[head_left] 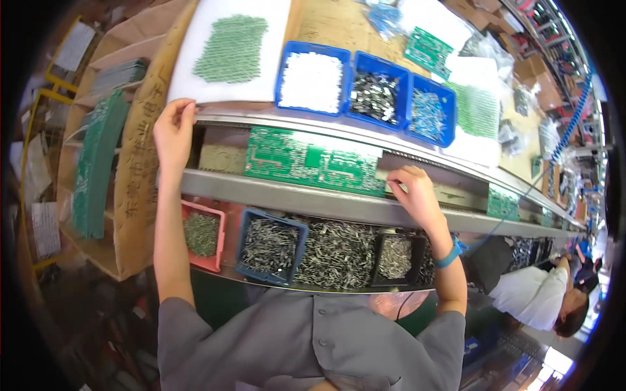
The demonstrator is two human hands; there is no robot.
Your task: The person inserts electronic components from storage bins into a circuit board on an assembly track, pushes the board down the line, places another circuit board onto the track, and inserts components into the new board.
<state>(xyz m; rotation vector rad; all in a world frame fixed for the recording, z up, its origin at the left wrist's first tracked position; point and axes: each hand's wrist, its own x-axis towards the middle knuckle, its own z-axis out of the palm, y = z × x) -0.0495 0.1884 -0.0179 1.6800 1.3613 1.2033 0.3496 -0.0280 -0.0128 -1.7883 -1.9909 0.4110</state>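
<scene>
A green circuit board [315,163] lies between the two metal rails of a conveyor track in front of me. My right hand [417,195] is at the board's right end, thumb and fingers curled together beside its edge; anything between them is too small to make out. On the far rail's left end, by the corner of a white sheet [186,85], is my left hand [173,130]. Its fingertips are pinched together, and what they hold, if anything, does not show. A blue band [448,255] circles my right wrist.
Beyond the track stand blue bins of white parts [312,81], metal parts [375,96] and blue parts [428,114]. Nearer me are a pink bin [220,240], a blue-grey bin [301,251] and loose metal pieces [336,251]. A cardboard divider box [140,163] holds boards at left. Another person [531,296] sits at right.
</scene>
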